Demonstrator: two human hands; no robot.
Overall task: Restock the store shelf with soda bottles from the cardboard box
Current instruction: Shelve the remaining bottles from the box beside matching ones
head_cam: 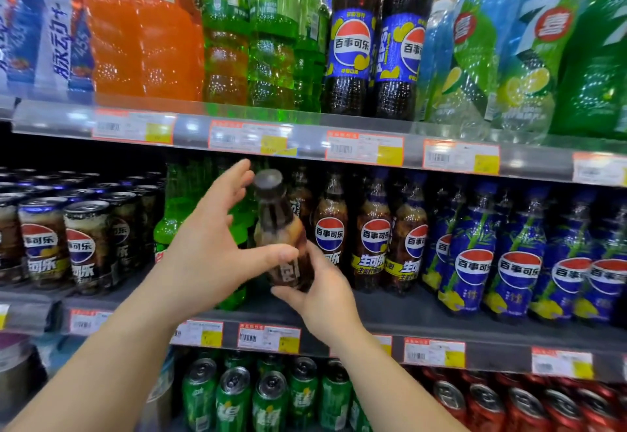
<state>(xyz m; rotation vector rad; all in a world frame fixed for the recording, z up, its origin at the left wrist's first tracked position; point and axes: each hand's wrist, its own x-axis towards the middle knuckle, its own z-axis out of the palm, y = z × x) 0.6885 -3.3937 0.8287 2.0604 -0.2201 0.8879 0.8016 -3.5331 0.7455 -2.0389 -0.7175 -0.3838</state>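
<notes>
Right now right hand (322, 299) gripped dark plastic cola bottle (281, 231) low; left hand (217, 245) w/ fingers spread wide beside it; bottle tilted, could slip or knock green bottles (176, 214).

Right hand (325, 296) grips tilted cola bottle (283, 238) at middle shelf (424, 313); left hand (217, 245) spread, thumb touching.

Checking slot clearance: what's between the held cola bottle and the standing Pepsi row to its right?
Head view: only a narrow gap. The cola bottle, gripped low by the right hand, stands left of the nearest Pepsi bottle, with another bottle showing behind.
</notes>
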